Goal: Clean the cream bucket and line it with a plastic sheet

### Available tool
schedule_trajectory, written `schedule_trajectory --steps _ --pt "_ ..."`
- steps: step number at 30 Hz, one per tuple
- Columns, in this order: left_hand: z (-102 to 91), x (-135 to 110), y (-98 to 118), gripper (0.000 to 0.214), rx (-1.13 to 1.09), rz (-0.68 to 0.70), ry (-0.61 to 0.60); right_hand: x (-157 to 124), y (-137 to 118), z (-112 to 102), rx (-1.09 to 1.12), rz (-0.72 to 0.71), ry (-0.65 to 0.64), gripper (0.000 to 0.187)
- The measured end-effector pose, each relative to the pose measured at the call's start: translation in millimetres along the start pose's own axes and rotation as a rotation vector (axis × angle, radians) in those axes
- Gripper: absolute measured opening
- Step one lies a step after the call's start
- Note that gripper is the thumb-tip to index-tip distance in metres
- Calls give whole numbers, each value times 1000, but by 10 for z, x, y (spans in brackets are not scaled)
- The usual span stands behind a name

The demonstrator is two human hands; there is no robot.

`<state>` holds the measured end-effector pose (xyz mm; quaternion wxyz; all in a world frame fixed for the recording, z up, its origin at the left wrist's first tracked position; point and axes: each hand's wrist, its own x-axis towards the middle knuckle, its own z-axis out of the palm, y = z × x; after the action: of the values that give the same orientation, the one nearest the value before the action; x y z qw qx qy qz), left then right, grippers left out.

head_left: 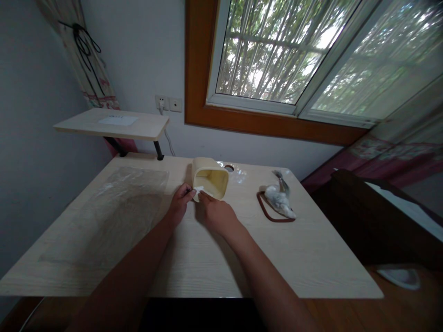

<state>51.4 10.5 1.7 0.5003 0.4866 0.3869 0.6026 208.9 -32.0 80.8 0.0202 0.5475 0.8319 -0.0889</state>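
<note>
A cream plastic container [210, 177] lies on its side on the light wooden desk [194, 258], its open mouth facing me. My left hand [180, 203] is closed in a pinch on a small white piece [198, 189] at the container's lower rim. My right hand [217, 213] lies just to the right of it, fingers together, its fingertips touching the same white piece and the rim. Both forearms reach in from the near edge.
A clear plastic sheet [114, 207] lies on the desk's left half. A grey-white toy fish [279, 199] rests on a brown loop at the right. A raised shelf [114, 123] stands back left. A cable hole [229, 168] sits behind the container. Dark furniture [374, 221] borders the right.
</note>
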Motion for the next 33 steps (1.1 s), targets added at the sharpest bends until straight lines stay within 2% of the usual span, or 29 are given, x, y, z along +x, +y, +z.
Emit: schedule_trajectory --steps 5,9,18,23,27,30,33 --pt "20 4 23 27 -31 -5 3 -55 105 4 -80 135 15 58" --pt "21 20 2 29 -22 -5 5 -1 69 19 -101 200 0 56" --pt "-34 25 -35 30 -27 6 1 53 -148 83 27 31 67 56" --pt "-27 33 -17 35 -69 -27 15 23 -55 33 -55 156 20 54" --pt "-12 33 2 35 -61 -36 -2 35 -12 17 -88 239 33 55" --pt "-11 31 -3 34 -50 -26 0 58 -80 38 -73 219 47 54" --pt "-21 26 -9 32 -26 1 2 73 -190 67 -31 122 74 52"
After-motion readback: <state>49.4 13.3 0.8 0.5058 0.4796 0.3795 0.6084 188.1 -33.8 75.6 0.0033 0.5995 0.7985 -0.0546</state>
